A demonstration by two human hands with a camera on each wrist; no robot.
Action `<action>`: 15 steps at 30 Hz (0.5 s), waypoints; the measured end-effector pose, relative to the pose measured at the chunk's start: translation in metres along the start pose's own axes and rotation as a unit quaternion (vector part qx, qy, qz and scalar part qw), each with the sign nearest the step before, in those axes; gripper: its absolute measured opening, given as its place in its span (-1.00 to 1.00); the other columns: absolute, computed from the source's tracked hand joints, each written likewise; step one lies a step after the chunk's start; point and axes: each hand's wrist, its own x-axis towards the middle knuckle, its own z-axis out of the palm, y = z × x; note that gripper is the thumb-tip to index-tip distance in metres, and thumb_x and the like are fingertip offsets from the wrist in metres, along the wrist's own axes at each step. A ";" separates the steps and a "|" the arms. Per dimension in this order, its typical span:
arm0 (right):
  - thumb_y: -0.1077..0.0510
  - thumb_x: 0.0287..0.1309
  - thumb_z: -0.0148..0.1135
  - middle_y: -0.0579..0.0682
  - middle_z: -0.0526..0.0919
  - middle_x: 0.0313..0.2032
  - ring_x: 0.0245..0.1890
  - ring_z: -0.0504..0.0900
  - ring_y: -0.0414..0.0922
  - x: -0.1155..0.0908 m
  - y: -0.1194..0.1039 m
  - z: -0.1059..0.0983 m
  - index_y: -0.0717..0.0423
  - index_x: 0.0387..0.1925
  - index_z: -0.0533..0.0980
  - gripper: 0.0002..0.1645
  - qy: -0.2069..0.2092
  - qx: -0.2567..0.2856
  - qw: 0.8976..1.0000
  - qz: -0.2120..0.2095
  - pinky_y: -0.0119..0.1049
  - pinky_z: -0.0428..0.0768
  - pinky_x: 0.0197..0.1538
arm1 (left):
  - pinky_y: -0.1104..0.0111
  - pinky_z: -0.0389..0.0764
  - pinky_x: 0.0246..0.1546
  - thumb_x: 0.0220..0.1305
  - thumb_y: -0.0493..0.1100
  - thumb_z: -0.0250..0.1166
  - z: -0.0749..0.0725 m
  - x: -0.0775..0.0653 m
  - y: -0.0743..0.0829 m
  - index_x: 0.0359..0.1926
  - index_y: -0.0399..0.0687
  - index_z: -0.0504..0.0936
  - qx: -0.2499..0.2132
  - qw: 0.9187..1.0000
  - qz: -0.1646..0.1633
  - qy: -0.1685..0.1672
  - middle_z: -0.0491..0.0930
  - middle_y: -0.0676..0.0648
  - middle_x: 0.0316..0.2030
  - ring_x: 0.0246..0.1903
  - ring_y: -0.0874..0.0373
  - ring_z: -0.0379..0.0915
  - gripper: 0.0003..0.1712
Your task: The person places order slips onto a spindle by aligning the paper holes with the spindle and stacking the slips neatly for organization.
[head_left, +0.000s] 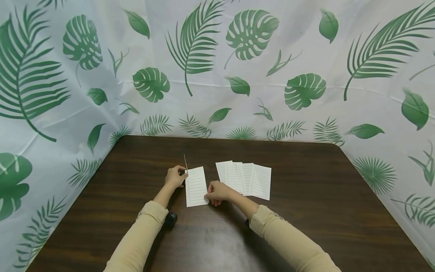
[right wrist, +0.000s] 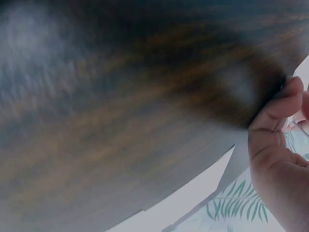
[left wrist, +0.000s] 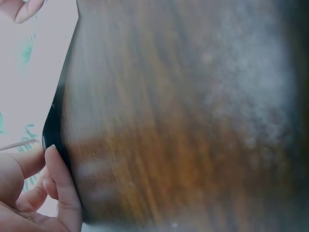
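A white lined sheet (head_left: 196,187) lies on the table between the two hands; whether it is one sheet or a stack I cannot tell. My left hand (head_left: 175,176) pinches at its upper left corner. Beside those fingers a black item (left wrist: 54,130) shows under the paper edge, its kind unclear. A thin, pale strip (head_left: 185,161) sticks up from the same corner. My right hand (head_left: 218,192) grips the lower right corner between thumb and curled fingers. In the right wrist view, the right hand (right wrist: 280,150) hides most of that corner.
Several lined sheets (head_left: 261,182) lie fanned and overlapping to the right, partly behind the right forearm. The dark wooden table (head_left: 306,226) meets a leaf-patterned white curtain (head_left: 210,102) at the back and sides. Black wrist gear (head_left: 170,219) shows under the left forearm.
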 end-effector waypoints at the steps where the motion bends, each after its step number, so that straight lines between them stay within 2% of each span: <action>1: 0.27 0.17 0.18 0.17 0.62 -0.65 -0.77 0.46 -0.29 -0.001 0.000 0.000 0.25 -0.47 0.42 -0.84 0.002 0.008 1.000 -0.001 -0.51 0.50 -0.68 | 0.48 0.63 -0.62 0.31 -0.21 0.17 -0.001 0.000 0.001 0.06 -0.25 0.49 0.000 1.000 -0.001 -0.001 0.32 -0.38 0.02 -0.36 -0.07 0.50 -0.66; 8: 0.30 0.21 0.11 0.12 0.59 -0.64 -0.72 0.49 -0.26 -0.004 0.001 -0.002 0.34 -0.37 0.43 -0.88 0.027 0.103 0.994 0.000 -0.48 0.54 -0.62 | 0.48 0.64 -0.62 0.30 -0.23 0.18 -0.005 0.002 0.005 0.04 -0.27 0.50 -0.010 1.000 -0.008 0.006 0.33 -0.38 0.04 -0.45 0.03 0.46 -0.68; 15: 0.28 0.24 0.08 0.11 0.58 -0.61 -0.69 0.50 -0.25 -0.014 0.004 -0.003 0.35 -0.30 0.44 -0.86 0.004 0.113 0.994 -0.007 -0.49 0.53 -0.60 | 0.47 0.63 -0.65 0.30 -0.23 0.17 0.000 0.002 0.002 0.03 -0.27 0.51 0.002 1.000 -0.005 0.004 0.36 -0.39 0.00 -0.67 0.20 0.44 -0.69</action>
